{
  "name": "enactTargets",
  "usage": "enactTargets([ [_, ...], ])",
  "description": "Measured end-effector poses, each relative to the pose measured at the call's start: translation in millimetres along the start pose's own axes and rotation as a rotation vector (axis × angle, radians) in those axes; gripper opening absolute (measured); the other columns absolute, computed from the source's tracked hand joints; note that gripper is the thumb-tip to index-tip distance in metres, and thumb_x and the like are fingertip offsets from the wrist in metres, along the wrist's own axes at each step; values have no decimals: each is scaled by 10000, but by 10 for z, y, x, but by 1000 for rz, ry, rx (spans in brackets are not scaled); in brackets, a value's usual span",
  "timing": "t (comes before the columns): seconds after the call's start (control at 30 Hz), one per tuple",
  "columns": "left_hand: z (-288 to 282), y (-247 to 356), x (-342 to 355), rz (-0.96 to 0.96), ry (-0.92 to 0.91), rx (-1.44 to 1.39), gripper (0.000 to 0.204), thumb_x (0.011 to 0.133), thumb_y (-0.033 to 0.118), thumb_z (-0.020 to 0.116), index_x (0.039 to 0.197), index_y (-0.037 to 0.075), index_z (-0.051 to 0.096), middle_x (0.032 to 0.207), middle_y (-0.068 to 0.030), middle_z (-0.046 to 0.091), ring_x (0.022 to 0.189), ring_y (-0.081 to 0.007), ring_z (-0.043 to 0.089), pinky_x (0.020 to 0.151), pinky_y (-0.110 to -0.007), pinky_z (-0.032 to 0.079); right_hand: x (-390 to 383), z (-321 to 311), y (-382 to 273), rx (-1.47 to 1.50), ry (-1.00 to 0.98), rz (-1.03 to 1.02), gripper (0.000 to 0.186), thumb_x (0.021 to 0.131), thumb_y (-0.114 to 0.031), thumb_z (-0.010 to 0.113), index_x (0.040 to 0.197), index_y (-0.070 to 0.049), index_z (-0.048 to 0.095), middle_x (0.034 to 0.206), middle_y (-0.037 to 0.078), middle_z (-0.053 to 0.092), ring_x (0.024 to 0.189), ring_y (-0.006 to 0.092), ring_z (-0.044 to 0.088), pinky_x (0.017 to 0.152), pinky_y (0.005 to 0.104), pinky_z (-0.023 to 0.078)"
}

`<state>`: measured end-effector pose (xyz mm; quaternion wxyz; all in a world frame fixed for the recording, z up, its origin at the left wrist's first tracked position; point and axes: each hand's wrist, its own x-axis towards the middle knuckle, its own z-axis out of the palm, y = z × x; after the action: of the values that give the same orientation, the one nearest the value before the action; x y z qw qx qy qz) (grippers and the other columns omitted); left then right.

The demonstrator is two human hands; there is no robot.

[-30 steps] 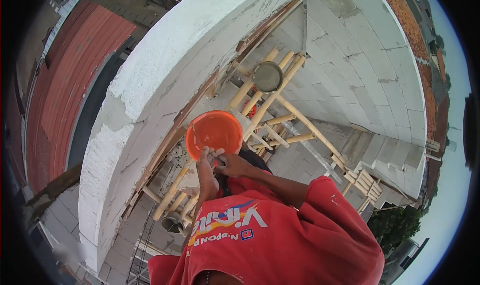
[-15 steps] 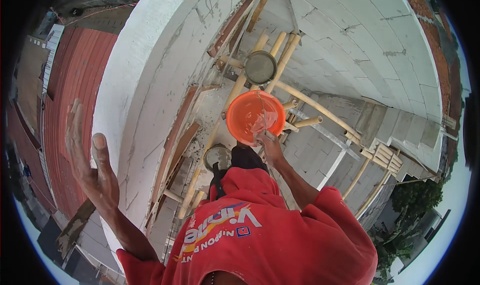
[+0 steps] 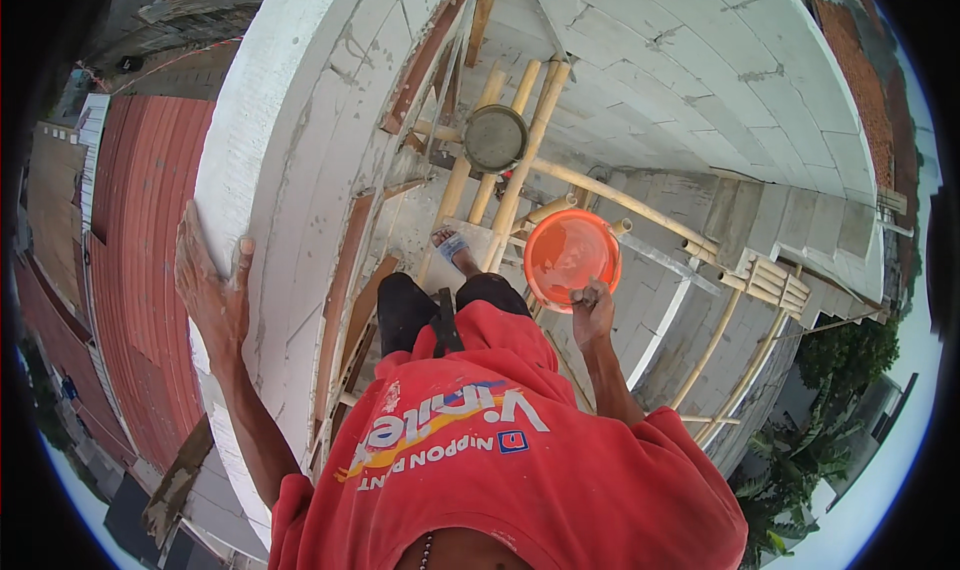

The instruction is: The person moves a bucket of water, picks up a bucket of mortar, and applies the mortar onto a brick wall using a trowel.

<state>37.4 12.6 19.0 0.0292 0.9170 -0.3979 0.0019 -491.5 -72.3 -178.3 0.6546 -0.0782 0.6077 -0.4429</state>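
Note:
My left hand point(image 3: 217, 295) lies with its fingers stretched out on the white top of the block wall point(image 3: 260, 100). To the right of my legs, my right hand point(image 3: 593, 315) is closed on the near rim of an orange plastic bucket point(image 3: 568, 255). The bucket's mouth faces up; I see no load in it beyond a pale, wet-looking smear. Beyond it, a round dark bucket point(image 3: 495, 138) with grey content stands on the bamboo poles.
Bamboo scaffold poles point(image 3: 625, 202) run below and beyond the orange bucket. My sandalled foot point(image 3: 455, 247) is on a pale board. Wooden planks point(image 3: 345, 290) line the wall's inner side. A red metal roof point(image 3: 150, 260) lies far below on the left.
My left hand has come down onto the wall top. My right hand has moved right with the orange bucket. One foot has stepped forward into view.

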Motion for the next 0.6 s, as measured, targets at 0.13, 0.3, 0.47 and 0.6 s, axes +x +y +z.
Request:
enactTargets([
  [0.13,26,-1,-9,20,0,20,1043,845,865,449,1631,210,241,1647,-168,296,1530,-382,248,1239,-609,185,-57,-355,-55,181,100,-22,380,984,-167,608,666,-160,400,583,-31,323,571,140,419,720,342,472],
  [0.3,89,-40,-1,-40,-6,31,1083,785,902,489,1632,278,232,1636,-166,319,1517,-410,265,1215,-655,191,-212,-486,-121,325,239,-56,346,985,-183,619,691,-164,439,584,-45,344,556,123,434,692,329,486],
  [0.47,50,45,-12,-67,-5,2,1056,798,899,467,1632,300,219,1640,-175,307,1517,-427,254,1210,-673,180,-170,-593,-210,459,345,-89,348,1012,-244,578,708,-158,431,520,-46,318,505,127,445,708,348,517],
  [0.6,15,98,-24,-107,-31,41,1038,818,890,449,1635,296,212,1639,-195,300,1513,-444,252,1218,-658,176,33,-739,-211,501,352,-136,366,1018,-272,563,696,-165,424,498,-52,300,483,122,430,675,343,521],
])
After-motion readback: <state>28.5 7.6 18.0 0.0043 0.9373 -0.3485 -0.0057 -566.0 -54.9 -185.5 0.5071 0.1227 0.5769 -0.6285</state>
